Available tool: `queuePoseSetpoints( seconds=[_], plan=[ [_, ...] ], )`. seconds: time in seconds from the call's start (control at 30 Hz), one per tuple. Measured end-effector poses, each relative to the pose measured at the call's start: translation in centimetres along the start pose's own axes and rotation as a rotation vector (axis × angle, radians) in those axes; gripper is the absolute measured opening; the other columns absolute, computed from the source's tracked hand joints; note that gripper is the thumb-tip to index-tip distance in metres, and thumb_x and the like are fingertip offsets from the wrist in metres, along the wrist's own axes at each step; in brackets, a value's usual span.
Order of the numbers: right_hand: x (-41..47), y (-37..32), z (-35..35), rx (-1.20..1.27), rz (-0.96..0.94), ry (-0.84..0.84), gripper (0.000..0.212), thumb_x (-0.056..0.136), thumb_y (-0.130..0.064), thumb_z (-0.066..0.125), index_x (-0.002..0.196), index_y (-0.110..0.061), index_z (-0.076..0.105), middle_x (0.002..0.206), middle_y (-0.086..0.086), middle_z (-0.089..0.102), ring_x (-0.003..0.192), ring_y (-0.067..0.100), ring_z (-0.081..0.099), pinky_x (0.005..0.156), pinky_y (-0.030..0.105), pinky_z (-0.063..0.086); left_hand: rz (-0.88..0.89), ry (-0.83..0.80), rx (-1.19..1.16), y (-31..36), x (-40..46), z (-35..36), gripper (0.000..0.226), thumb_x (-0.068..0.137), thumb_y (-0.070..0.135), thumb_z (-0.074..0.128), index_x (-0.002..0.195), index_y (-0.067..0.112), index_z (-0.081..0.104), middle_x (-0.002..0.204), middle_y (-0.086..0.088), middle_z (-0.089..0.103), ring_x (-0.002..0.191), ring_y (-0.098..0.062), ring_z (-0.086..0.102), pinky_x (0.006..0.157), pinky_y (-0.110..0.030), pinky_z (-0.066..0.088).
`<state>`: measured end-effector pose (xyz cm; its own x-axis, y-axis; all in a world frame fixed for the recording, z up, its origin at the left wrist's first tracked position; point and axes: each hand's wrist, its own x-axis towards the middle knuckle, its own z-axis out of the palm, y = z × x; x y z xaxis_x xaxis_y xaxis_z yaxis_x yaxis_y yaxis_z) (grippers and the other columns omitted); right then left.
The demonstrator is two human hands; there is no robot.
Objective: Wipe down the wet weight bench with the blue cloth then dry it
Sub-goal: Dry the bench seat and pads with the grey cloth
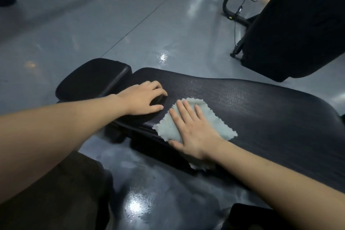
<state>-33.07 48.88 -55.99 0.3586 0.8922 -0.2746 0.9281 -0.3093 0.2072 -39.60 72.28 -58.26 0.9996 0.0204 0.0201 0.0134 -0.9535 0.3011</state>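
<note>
Head view: blue cloth, limp, light, spread on wet weight bench at frame centre, pinned under flat, open right hand. Left hand spread, nothing held, braced at frame left. Slick padding; cloth best pressed by palm.

No text, label, brand, number or sign can be read anywhere in this view

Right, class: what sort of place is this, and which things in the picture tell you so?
Most likely a gym. A hand presses a cloth on a padded black bench with a separate pad at its end. A machine's black tubular frame and cable stand on the glossy grey floor behind.
</note>
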Motion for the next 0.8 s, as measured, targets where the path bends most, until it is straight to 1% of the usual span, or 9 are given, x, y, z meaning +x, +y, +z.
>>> queuePoseSetpoints(
  seconds=[0.1,0.27,0.43,0.57,0.67,0.8],
  plan=[
    [2.9,-0.8,-0.7,-0.003,-0.029,-0.03,0.096,0.091,-0.072,0.03,0.159,-0.013,-0.005,0.164,0.02,-0.014,0.151,0.033,-0.017,0.121,0.055,-0.002,-0.056,-0.006,-0.01,-1.6,-0.8,0.1,0.053,0.092,0.059,0.048,0.139,0.035,0.044,0.14,0.009,0.04,0.124,-0.016,0.043,0.102,-0.042,0.044],
    [3.3,-0.5,-0.6,0.04,-0.036,-0.034,0.099,0.087,-0.08,0.023,0.159,-0.018,-0.004,0.165,0.015,-0.015,0.152,0.027,-0.019,0.122,0.052,-0.005,-0.087,0.003,-0.007,-1.9,-1.6,0.5,0.053,0.094,0.055,0.047,0.142,0.033,0.043,0.141,0.009,0.039,0.126,-0.016,0.042,0.105,-0.042,0.042],
    [-0.5,2.4,-0.3,0.109,0.008,0.01,0.098,0.081,-0.084,0.007,0.159,-0.026,-0.002,0.167,0.006,-0.014,0.151,0.019,-0.019,0.123,0.047,-0.007,-0.135,-0.027,0.016,-0.5,-1.2,0.5,0.052,0.096,0.049,0.046,0.143,0.028,0.04,0.141,0.004,0.036,0.125,-0.022,0.04,0.102,-0.046,0.044],
    [-5.4,7.0,0.0,0.108,0.102,-0.009,0.09,0.084,-0.084,0.003,0.157,-0.033,-0.011,0.165,-0.002,-0.021,0.148,0.011,-0.028,0.123,0.046,-0.006,-0.139,-0.021,0.041,0.6,-0.8,0.7,0.052,0.096,0.047,0.043,0.143,0.026,0.039,0.139,0.001,0.037,0.119,-0.024,0.041,0.1,-0.046,0.044],
    [-6.7,7.9,-0.1,0.091,0.139,-0.03,0.091,0.084,-0.084,0.002,0.157,-0.032,-0.012,0.164,-0.001,-0.023,0.147,0.012,-0.03,0.123,0.046,-0.006,-0.133,-0.013,0.034,0.6,-0.8,0.6,0.051,0.096,0.048,0.043,0.142,0.026,0.04,0.138,0.002,0.038,0.119,-0.024,0.041,0.099,-0.046,0.044],
    [-4.6,6.8,-0.2,0.075,0.144,-0.029,0.095,0.082,-0.083,0.0,0.158,-0.027,-0.009,0.165,0.005,-0.02,0.149,0.018,-0.026,0.123,0.047,-0.008,-0.117,-0.022,0.017,0.3,-0.5,0.3,0.05,0.095,0.051,0.044,0.14,0.029,0.041,0.135,0.003,0.038,0.117,-0.022,0.041,0.099,-0.046,0.044]
  ],
)
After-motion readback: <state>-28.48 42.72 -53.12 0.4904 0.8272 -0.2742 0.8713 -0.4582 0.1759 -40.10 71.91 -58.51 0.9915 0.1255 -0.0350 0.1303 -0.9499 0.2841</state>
